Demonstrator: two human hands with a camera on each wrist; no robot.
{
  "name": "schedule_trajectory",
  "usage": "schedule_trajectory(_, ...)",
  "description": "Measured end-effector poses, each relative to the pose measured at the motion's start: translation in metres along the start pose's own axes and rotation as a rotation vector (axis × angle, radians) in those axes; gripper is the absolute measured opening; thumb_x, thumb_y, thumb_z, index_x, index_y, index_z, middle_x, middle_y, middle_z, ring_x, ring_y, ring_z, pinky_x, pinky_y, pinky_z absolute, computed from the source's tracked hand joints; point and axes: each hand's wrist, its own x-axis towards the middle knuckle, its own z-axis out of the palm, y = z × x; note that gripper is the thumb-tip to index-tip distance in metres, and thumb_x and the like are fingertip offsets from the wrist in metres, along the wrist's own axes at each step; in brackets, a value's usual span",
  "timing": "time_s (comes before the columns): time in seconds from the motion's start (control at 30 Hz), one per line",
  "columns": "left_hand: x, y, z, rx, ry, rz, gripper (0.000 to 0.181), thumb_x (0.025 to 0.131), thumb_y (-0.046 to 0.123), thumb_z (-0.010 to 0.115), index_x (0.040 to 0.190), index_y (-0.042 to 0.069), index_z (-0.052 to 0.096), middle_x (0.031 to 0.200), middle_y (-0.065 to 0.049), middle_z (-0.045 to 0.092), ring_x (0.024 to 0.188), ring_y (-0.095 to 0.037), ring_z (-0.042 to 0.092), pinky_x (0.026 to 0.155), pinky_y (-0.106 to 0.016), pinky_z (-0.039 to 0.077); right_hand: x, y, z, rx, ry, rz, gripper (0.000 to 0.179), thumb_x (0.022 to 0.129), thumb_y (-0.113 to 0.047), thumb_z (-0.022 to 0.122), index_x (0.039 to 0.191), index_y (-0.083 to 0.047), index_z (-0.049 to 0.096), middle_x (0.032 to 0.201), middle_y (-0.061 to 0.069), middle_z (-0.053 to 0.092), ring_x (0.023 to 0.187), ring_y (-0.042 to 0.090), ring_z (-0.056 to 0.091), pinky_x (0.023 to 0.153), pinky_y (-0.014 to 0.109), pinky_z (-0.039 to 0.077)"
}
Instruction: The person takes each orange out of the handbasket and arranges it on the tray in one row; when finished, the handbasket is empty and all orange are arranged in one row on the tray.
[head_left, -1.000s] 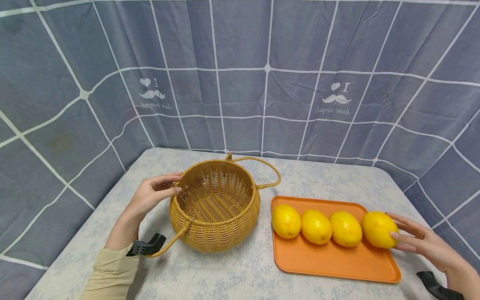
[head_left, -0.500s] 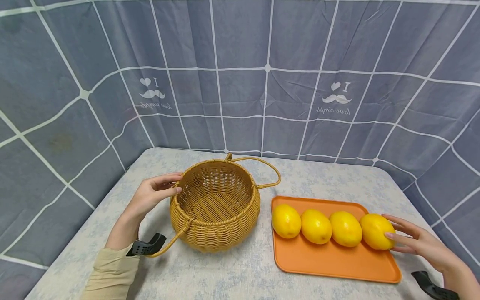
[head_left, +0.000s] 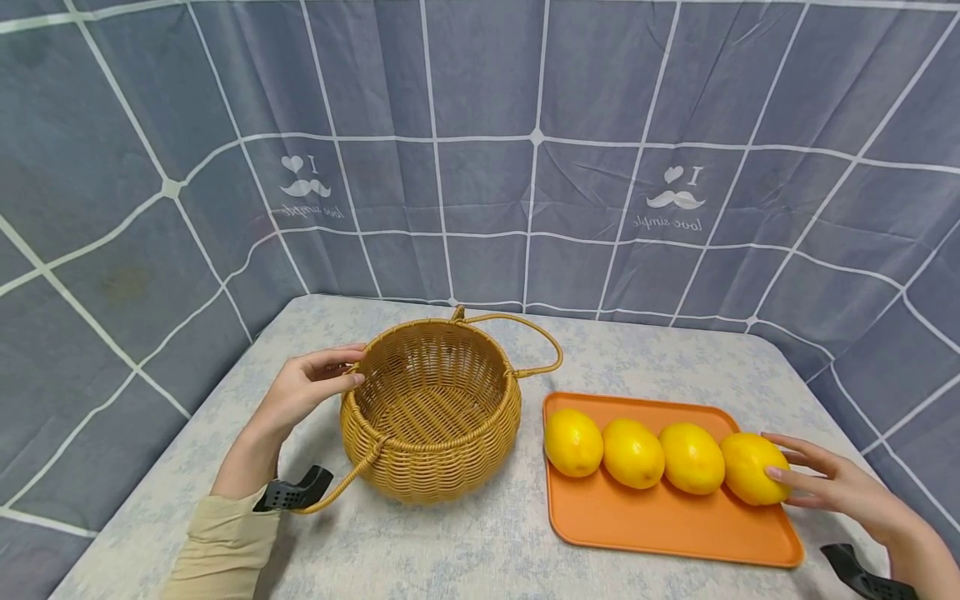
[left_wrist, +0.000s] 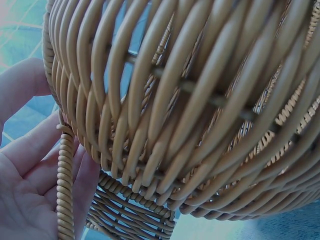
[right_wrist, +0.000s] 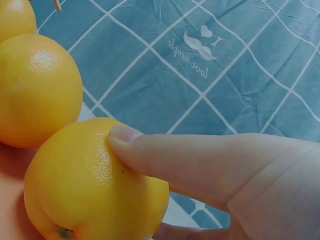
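My left hand (head_left: 307,387) holds the left rim of a round wicker basket (head_left: 431,471), thumb and fingers at its edge. Close up in the left wrist view, the woven wall (left_wrist: 165,115) fills most of the picture, and one rope-wrapped handle (left_wrist: 65,185) crosses in front of the palm. On the right, my right hand (head_left: 843,487) grips the rightmost lemon (head_left: 750,471), which sits at the end of a row on an orange tray (head_left: 660,525). The right wrist view has the thumb pressed on that lemon (right_wrist: 85,180); the other fingers are mostly hidden behind it.
Several more lemons (head_left: 632,452) line the tray, left of the held one. A second basket handle (head_left: 551,337) sticks out toward the back right. Behind the pale patterned tabletop (head_left: 450,550) hangs a grey-blue checked curtain (head_left: 480,192).
My right hand has shifted slightly left and nearer to me, bringing the rightmost lemon with it, close against its neighbour. The left hand and basket have stayed put.
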Motion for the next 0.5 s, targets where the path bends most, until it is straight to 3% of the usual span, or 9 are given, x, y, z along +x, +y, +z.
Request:
schedule_trajectory(0.33,0.0004,-0.0012,0.0002,0.006,0.005,0.008,0.044,0.086,0.022,0.070,0.122,-0.002,0.060,0.134,-0.008,0.053,0.113,-0.006,0.053,0.090,-0.017,0.043,0.0013,-0.0092,-0.0043,-0.087,-0.037,0.038,0.070,0.098,-0.033,0.049,0.145,0.007,0.017,0.139,0.042,0.018,0.108,0.035,0.055,0.080,0.040,0.054)
schedule_trajectory(0.5,0.0009,-0.0007,0.0003,0.002,0.006,0.012,0.044,0.086,0.021,0.071,0.122,-0.002,0.060,0.135,-0.009,0.053,0.113,-0.007,0.053,0.090,-0.017,0.043,0.0014,-0.0105,-0.0051,-0.132,-0.030,0.030,0.068,0.098,-0.033,0.049,0.144,0.009,0.020,0.137,0.044,0.019,0.110,0.042,0.051,0.079,0.041,0.054)
